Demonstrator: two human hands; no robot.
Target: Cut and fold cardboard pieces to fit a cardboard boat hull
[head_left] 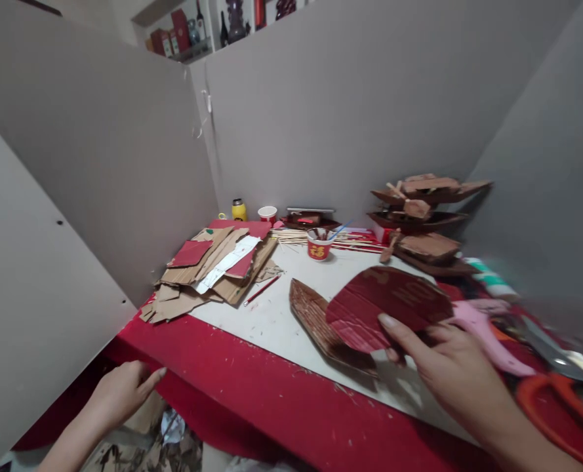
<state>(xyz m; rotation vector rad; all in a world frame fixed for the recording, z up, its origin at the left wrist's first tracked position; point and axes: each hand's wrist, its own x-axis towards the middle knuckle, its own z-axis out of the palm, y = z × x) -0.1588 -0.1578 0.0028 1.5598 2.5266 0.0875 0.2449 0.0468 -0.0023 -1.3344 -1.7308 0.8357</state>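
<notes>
My right hand (443,360) is closed on the lower edge of a rounded red cardboard piece (364,308) with faint printed lettering, thumb on top. The piece is held tilted above the white work surface. It partly covers a brown, boat-shaped cardboard hull (315,314) lying on the surface just left of it. My left hand (121,393) hangs at the red front edge of the table, thumb stretched out away from the fingers. Its fingers curl downward and partly out of sight, and nothing shows in it.
Cardboard sheets (212,269) are piled at left, beside a red pencil (261,290). Behind are a paper cup (319,246) with a blue stick, thin wooden sticks (296,235) and a yellow bottle (239,210). Brown model boats (429,216), pink-handled scissors (488,337) and orange-handled scissors (534,393) are at right.
</notes>
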